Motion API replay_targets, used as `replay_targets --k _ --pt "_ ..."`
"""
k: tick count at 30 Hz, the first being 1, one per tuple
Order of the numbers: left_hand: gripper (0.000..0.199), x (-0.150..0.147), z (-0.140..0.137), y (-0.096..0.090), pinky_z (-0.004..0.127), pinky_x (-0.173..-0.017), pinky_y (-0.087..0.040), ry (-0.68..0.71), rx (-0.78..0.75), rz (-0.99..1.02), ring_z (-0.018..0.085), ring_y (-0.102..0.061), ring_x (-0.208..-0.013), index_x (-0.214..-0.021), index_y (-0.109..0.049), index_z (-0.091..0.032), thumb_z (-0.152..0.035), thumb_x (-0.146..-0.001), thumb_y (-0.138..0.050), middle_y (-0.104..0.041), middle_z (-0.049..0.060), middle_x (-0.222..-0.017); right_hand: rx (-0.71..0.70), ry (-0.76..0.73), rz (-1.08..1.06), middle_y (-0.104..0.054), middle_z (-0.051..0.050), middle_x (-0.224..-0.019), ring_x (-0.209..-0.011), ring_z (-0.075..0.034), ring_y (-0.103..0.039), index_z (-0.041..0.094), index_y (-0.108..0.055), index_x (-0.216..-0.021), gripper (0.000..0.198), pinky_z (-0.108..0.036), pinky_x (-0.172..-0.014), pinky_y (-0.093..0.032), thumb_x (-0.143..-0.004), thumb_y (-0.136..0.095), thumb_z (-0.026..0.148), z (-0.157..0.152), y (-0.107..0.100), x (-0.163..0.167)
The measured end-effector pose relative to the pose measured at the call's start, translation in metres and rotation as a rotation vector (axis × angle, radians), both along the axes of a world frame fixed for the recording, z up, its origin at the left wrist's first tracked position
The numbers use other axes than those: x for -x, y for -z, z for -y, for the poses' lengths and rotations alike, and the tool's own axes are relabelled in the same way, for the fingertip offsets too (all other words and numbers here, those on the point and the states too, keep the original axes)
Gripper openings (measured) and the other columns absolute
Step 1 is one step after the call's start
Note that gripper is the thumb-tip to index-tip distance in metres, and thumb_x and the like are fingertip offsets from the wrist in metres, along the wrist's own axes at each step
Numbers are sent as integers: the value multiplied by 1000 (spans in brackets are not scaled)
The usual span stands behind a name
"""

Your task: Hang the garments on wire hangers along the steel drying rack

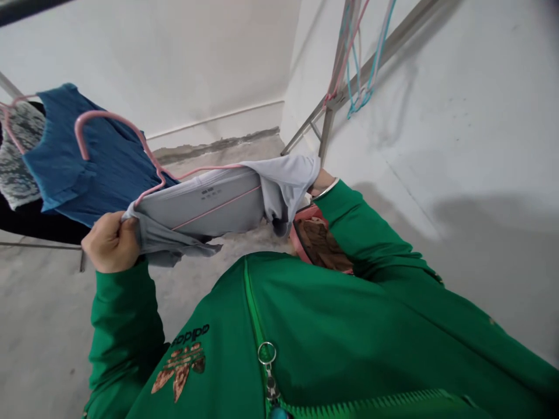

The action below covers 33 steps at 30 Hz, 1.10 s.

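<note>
— Looking from here, what is the person in the green jacket (332, 337) busy with?

— Fitting a grey garment (209, 203) onto a pink hanger (109, 119), I judge. The cloth is stretched flat between both hands at about chest height, and the hanger's hook rises at ten o'clock from the cloth while its lower wire shows through the fabric.

— And the left hand (111, 241)?

— Clenched on the garment's left end, at nine o'clock from the jacket zip, fingers folded over a bunch of cloth.

— The right hand (321, 180)?

— Mostly hidden. Only the wrist with a bangle shows at one o'clock; the cloth's right end drapes over it. It seems to be inside or under the fabric, but I cannot tell how far its fingers are spread or just what they grip.

— What would the next move need?

— As I see it, easing the right shoulder of the cloth over the hanger's end without letting the left end slip.

— Anything nearby?

— A blue top (91, 157) hangs at ten o'clock beside a speckled grey piece (20, 151), and a metal rack (336, 110) with coloured hangers (360, 81) stands at one o'clock against the wall.
</note>
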State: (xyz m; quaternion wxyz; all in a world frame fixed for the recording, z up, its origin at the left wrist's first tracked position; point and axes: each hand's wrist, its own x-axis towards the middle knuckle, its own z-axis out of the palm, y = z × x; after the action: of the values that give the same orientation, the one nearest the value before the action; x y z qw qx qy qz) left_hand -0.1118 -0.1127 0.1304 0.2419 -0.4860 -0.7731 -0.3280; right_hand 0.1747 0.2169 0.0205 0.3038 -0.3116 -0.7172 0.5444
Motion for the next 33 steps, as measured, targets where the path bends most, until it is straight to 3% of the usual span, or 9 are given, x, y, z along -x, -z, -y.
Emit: replay_targets --k 4,7,12,16,19,22,27,30,33 --pt "14 0 6 -5 27 -56 -38 30 -9 -21 14 -45 -53 -65 -60 -22 -32 -73 -56 -51 -1 -57 378 -17 -132 -71 -9 -80 -85 -22 -69 19 -66 -90 55 -40 -77 -58 -88 -36 65 -2 0 -2" --pt "15 1 9 -6 26 -55 -37 42 -26 -39 14 -45 -53 -65 -60 -21 -32 -74 -57 -50 -1 -56 395 37 -73 -70 -10 -78 -81 -22 -69 16 -64 -89 59 -40 -73 -57 -87 -39 69 -9 -3 -12" --pt "15 0 6 -8 24 -54 -36 125 -46 -131 12 -45 -54 -67 -63 -18 -27 -77 -58 -50 -1 -57 -178 190 -76 -68 -10 -105 -97 -20 -66 19 -63 -107 50 -39 -87 -53 -89 -45 62 0 -41 -25" --pt "17 -4 -4 -11 21 -54 -35 223 -64 -196 10 -43 -53 -69 -64 -15 -25 -80 -57 -48 -1 -57 -760 -265 51 -67 -9 -112 -111 -26 -59 21 -63 -113 48 -48 -99 -45 -88 -50 60 18 -85 -16" --pt "16 -6 -9 -12 20 -54 -33 287 -72 -215 8 -41 -55 -71 -64 -13 -21 -82 -58 -46 -1 -58 -1011 -528 171 -69 -8 -101 -103 -24 -60 23 -66 -105 42 -46 -95 -46 -94 -40 55 24 -97 -2" --pt "14 -8 -8 -11 20 -55 -32 311 -79 -210 8 -40 -56 -72 -65 -11 -19 -82 -59 -45 -2 -59 -1149 -443 217 -67 -9 -104 -99 -22 -60 23 -64 -108 44 -42 -88 -47 -98 -29 48 28 -99 1" --pt "12 -14 -4 -5 20 -54 -30 268 -104 -200 7 -38 -56 -72 -64 -12 -17 -81 -60 -42 -2 -60 -1213 72 284 -64 -9 -78 -76 -19 -59 16 -63 -82 54 -34 -68 -44 -93 -35 61 45 -98 -13" --pt "10 -22 -5 -3 21 -54 -29 233 -89 -215 8 -38 -57 -72 -63 -13 -17 -80 -61 -43 -2 -60 -1107 44 526 -64 -9 -70 -67 -18 -57 15 -62 -71 57 -32 -60 -38 -87 -42 66 63 -84 -4" --pt "8 -30 -10 -2 23 -54 -27 186 -46 -263 9 -38 -57 -73 -63 -15 -18 -80 -61 -42 -2 -60 -975 59 722 -69 -11 -80 -74 -21 -60 12 -67 -79 39 -31 -61 -36 -89 -48 45 70 -68 16"
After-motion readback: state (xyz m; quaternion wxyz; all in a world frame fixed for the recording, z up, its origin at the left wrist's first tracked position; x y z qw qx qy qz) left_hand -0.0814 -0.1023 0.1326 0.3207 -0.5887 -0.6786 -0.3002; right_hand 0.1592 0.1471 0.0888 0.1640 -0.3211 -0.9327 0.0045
